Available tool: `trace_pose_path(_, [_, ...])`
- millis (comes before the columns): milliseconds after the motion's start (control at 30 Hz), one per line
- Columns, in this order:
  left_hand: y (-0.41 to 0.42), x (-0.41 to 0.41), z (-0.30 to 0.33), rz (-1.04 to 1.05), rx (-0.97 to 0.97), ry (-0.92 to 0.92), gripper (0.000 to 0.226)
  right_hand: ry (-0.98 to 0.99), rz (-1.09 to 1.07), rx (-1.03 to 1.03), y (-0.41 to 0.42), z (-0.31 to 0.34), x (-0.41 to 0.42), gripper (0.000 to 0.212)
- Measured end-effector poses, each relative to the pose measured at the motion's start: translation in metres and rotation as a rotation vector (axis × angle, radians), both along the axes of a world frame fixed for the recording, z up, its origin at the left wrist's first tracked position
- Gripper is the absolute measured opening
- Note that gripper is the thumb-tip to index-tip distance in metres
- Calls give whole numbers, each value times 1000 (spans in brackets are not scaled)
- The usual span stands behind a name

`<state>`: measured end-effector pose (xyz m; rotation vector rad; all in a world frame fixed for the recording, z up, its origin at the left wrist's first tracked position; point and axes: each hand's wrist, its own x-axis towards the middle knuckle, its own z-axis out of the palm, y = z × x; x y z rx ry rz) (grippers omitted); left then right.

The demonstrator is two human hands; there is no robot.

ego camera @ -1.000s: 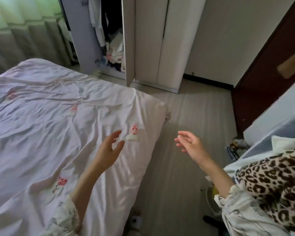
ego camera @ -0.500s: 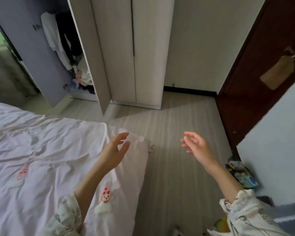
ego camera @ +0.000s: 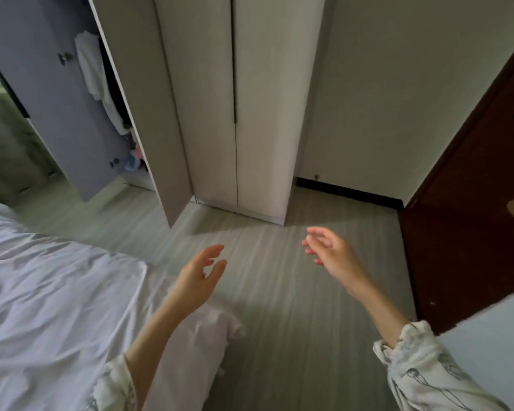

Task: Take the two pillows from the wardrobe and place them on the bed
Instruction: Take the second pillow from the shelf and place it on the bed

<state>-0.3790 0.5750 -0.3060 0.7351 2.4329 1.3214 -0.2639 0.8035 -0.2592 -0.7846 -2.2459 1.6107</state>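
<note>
A person's left hand (ego camera: 198, 280) and right hand (ego camera: 328, 253) hang empty in mid-air, fingers loosely spread and gripping nothing, over a pale striped floor (ego camera: 279, 307) at the corner of the bed (ego camera: 57, 292). The wardrobe (ego camera: 220, 99) stands ahead of both hands, beyond a stretch of bare floor, its two right-hand doors closed and its far-left door (ego camera: 51, 93) swung open. Pale and dark clothes (ego camera: 92, 69) hang in the open section, with a small heap of coloured items at its foot. No pillow can be made out among them, and none lies on the bed.

Compared with half a second earlier, the wardrobe fills more of the head camera's view and sits nearer. The bed has slipped further to the lower left, so that the left hand, which was over the bed's corner, is now over the floor just past it. Both hands keep much the same open, raised pose. The brown tag seen hanging on the dark door (ego camera: 472, 203) at right is now cut off at the frame's edge.

The bed is covered in a rumpled white sheet, its near corner drooping towards the floor below the left forearm. Patterned pale sleeves (ego camera: 422, 369) cover both arms to mid-forearm.
</note>
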Motion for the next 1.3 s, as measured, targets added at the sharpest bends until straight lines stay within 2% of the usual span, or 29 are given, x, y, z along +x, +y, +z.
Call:
trace_pose_path(367, [77, -213, -22, 254, 34, 62, 32, -11, 249, 2, 91, -22, -262, 26])
trace_pose_path(567, [90, -337, -2, 388, 23, 66, 34, 5, 388, 11, 113, -3, -411, 16])
trace_pose_path(667, [93, -381, 4, 400, -1, 55, 34, -16, 450, 2, 114, -3, -471, 18])
trace_pose_path(967, [55, -504, 4, 655, -28, -2, 33, -31, 699, -8, 71, -12, -659, 27])
trace_pose_path(1133, [22, -572, 17, 872, 10, 23, 32, -14, 913, 11, 21, -2, -774, 27])
trace_pose_path(1300, [-16, -617, 32, 1034, 44, 1, 32, -26, 1060, 8, -34, 4, -856, 26])
